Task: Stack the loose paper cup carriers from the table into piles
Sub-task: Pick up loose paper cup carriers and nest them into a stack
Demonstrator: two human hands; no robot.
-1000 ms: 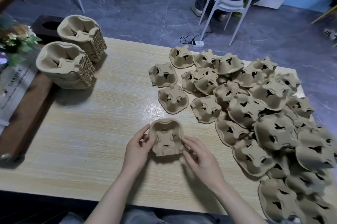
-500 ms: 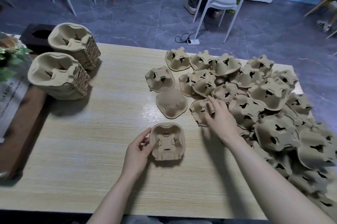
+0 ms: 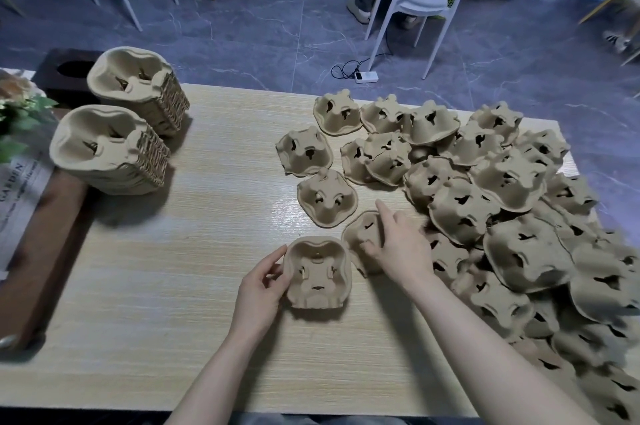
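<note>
"garden" readable on paper at table's left edge. left hand holds cavity-up carrier by left rim, near front edge. right hand pinches inverted carrier beside it, index extended. loose heap fills right side; two piles far left; bare wood between.

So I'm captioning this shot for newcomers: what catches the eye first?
The sprawling heap of loose carriers covering the table's right side. Next, two tall finished piles at the far left corner. Front and centre, the left hand holds an upturned carrier while the right hand grips another carrier beside it.
</note>
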